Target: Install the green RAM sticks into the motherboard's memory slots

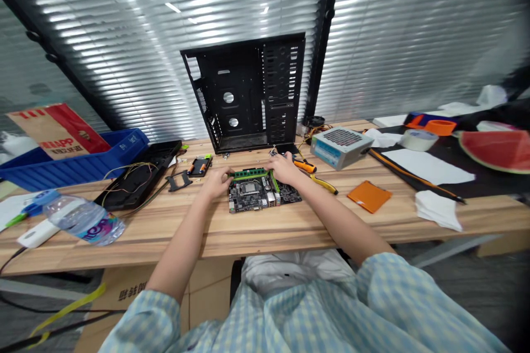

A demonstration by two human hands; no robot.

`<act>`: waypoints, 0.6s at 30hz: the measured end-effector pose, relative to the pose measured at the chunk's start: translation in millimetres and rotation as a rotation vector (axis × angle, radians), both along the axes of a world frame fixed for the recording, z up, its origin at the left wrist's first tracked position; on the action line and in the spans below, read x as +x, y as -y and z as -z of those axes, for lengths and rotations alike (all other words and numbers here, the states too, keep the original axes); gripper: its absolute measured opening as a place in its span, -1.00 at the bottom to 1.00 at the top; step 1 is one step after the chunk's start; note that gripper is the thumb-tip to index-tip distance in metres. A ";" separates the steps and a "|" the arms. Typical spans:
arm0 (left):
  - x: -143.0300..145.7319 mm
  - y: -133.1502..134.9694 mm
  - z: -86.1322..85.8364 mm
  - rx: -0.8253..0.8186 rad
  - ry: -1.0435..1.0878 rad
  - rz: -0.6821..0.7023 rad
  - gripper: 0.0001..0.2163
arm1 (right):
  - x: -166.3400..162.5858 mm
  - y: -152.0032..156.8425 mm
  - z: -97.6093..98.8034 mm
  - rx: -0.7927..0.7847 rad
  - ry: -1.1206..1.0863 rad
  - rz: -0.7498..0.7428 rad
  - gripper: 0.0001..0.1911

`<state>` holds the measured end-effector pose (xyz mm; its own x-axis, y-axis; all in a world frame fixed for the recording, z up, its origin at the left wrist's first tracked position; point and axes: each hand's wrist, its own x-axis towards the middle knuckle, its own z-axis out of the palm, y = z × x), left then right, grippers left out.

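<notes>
Left hand: clenched, fingers curled over the left end of a green RAM module.
Right hand: grasping the module's right end, fingertips pressed down.
Module position: upright along a slot on the motherboard, both ends covered by the hands.
Motherboard: lying flat on a wooden surface, directly below both hands.
Tools: orange-handled screwdriver and yellow-handled pliers, just beside the right hand.
Behind: open black PC case chassis, upright, near the motherboard.
Right: power supply unit, roll of tape.
Left: plastic water bottle, blue tray.
</notes>
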<state>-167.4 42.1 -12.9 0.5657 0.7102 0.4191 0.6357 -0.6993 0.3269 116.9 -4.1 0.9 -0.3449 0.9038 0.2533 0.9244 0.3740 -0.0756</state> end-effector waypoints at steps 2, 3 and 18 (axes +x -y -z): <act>0.2 0.1 -0.4 0.002 -0.001 0.005 -0.84 | 0.3 -1.1 1.5 0.009 -0.002 -0.003 -0.53; 0.3 0.1 -0.4 0.003 -0.002 0.010 -0.84 | 0.4 -1.5 2.1 0.011 -0.001 -0.004 -0.54; 1.2 -2.3 -1.7 0.003 0.009 0.044 -0.85 | 0.8 -0.9 5.0 0.019 -0.018 0.011 -0.53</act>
